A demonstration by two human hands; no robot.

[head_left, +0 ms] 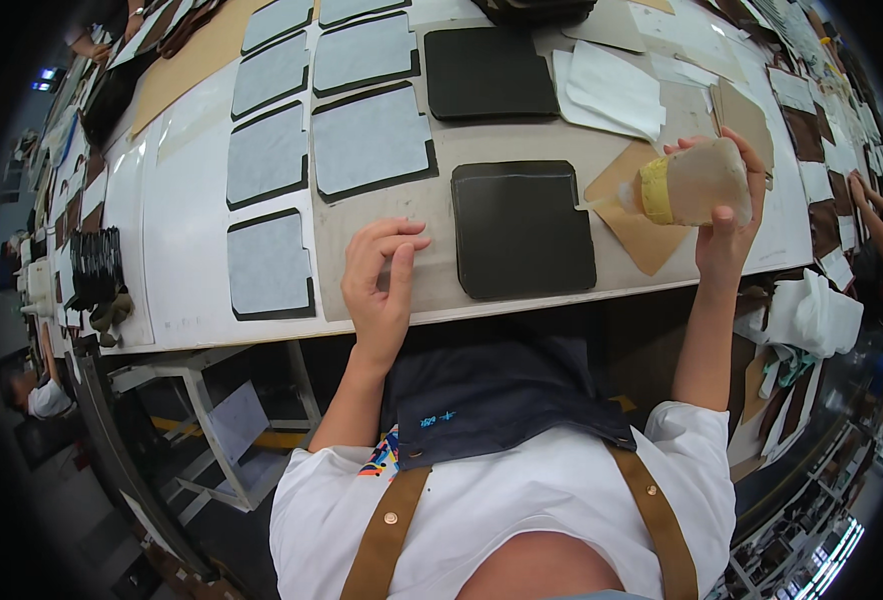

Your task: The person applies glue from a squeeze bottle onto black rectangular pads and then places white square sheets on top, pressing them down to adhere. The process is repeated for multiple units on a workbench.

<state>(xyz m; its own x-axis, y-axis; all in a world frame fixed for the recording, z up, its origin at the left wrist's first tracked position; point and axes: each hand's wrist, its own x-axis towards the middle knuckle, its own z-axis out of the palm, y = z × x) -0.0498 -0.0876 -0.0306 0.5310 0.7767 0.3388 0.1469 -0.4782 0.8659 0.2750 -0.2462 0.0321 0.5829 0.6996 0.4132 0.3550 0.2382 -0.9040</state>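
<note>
- Being held nearly on its side by the right hand (726, 238), the translucent bottle (710, 180) is kept above the right part of the worktop (182, 250), over a brown card (652, 252).
- Its narrow nozzle (604, 202) is pointed at the right edge of the black panel (524, 235); whether contact is made cannot be told.
- Light weight and soft, squeezable walls are to be expected; the body is best gripped behind the yellow band (655, 192), with the slender nozzle spared.
- The panel is judged thin, light and fairly flexible, best taken by its edges.
- The bottle is wrapped by the right hand's fingers and thumb.
- Nothing is grasped by the left hand (380, 275); its fingers are loosely curled, left of the panel.
</note>
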